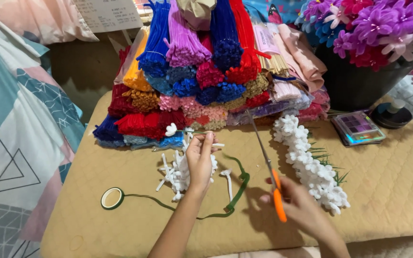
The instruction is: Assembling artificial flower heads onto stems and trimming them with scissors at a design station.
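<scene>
My left hand [200, 160] is raised over the tan quilted mat [388, 191], pinching a thin green stem tipped with a small white pipe-cleaner flower [170, 129]. Under that hand lies a pile of short white pipe-cleaner pieces [175, 174]. My right hand [298, 206] grips orange-handled scissors [268, 167], blades pointing up toward the stacked pipe cleaners. A green floral tape roll [112, 198] sits at the left, its loose strip [237, 188] trailing across the mat between both hands.
A tall stack of coloured pipe-cleaner bundles [192, 76] fills the back. A row of finished white flowers [309, 165] lies at the right, beside a small iridescent palette box [358, 127]. A dark pot of purple and pink flowers [374, 28] stands back right. Patterned bedding [20, 124] lies left.
</scene>
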